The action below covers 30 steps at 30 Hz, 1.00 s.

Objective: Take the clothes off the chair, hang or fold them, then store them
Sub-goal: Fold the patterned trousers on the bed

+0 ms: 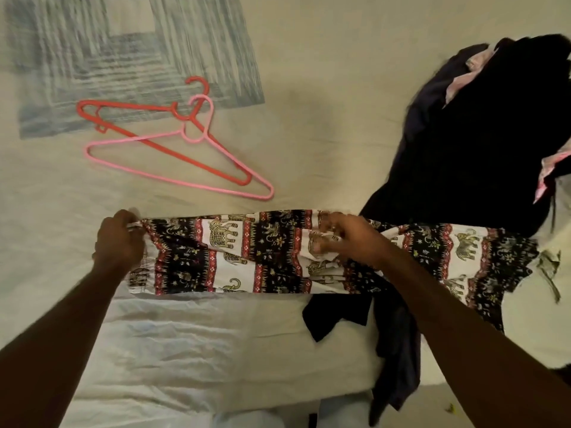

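Elephant-print trousers (247, 251) were stretched flat along the bed (185, 335) edge, apparently for folding. One end was pinched by the left hand (119, 239), the middle gripped by the right hand (349, 239); hangers (173, 143) and dark clothes (482, 134) lay nearby.

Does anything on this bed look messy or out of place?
Yes. The dark clothes sit in an unfolded heap at the right, one piece spilling over the bed's edge. The red hanger and pink hanger lie crossed over each other. The elephant-print garment, gripped by both hands, is bunched at its right end.
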### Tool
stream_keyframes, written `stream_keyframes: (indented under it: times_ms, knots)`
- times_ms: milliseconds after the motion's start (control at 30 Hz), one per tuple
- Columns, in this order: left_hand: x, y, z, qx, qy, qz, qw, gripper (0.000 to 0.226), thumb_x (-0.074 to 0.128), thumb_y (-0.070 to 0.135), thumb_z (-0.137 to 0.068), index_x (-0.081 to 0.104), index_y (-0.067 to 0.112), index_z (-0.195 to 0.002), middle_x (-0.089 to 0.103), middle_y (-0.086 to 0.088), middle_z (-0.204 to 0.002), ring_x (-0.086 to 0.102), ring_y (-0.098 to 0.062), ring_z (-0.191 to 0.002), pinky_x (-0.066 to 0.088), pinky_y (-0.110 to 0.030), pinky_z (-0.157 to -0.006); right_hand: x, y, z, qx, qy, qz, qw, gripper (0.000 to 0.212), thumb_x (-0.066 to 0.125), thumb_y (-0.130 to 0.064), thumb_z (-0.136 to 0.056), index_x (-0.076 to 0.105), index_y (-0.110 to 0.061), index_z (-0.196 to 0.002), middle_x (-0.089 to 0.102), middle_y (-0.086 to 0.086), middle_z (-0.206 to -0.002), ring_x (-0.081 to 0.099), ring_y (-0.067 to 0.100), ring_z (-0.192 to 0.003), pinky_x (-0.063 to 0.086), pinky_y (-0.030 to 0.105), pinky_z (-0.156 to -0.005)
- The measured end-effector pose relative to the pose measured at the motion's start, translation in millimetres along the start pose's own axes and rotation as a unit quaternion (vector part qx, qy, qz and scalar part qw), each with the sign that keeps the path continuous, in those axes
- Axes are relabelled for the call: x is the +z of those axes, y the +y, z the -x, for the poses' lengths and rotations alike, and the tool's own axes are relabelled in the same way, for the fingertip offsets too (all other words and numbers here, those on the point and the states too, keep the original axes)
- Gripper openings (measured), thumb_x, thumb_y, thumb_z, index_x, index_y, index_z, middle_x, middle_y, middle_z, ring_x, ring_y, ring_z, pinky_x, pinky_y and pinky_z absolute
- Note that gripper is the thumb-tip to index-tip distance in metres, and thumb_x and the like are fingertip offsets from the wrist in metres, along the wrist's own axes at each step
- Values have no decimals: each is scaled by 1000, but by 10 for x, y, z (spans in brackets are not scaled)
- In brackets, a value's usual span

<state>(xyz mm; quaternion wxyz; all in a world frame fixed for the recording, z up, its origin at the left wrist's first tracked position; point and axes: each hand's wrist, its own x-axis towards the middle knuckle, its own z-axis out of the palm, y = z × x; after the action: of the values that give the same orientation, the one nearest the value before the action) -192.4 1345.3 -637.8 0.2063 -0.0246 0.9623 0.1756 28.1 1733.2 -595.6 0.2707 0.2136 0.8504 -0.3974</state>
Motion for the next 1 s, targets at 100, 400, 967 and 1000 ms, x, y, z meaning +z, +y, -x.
stream_keyframes:
  times_ms: [100, 400, 967, 1000]
  knots:
    - [0, -24, 5, 33, -19, -24, 999, 23, 61, 16, -95, 58, 24, -116, 61, -23, -116, 61, -48, -102, 50, -53, -83, -63, 241, 69, 10, 17, 127, 992, 27, 75, -40, -89, 70, -25, -111, 68, -6, -104, 62, 16, -98, 51, 45, -94]
    - [40, 144, 122, 71, 70, -173, 980, 35, 69, 4, -85, 59, 12, -117, 52, -27, -117, 51, -49, -110, 38, -65, -91, 39, 230, -442, 84, 192, 263, 942, 23, 54, -43, -101, 65, -24, -98, 70, 1, -95, 67, 27, -90, 44, 42, -88]
    - [1670, 2509, 1930, 569, -145, -114, 802, 46, 74, 15, -80, 64, 27, -124, 59, -3, -132, 55, -29, -124, 43, -57, -96, 475, 2039, 1749, 232, 307, 169, 908, 73, 65, -65, -73, 54, -24, -132, 54, 2, -136, 51, 30, -124, 39, 56, -93]
    - [1719, 2602, 1978, 573, -155, -125, 795, 46, 73, 13, -81, 64, 27, -124, 59, -3, -133, 54, -29, -126, 42, -58, -97, 511, 2187, 1860, 249, 305, 162, 905, 72, 64, -64, -72, 56, -24, -131, 56, 1, -134, 53, 30, -123, 40, 53, -91]
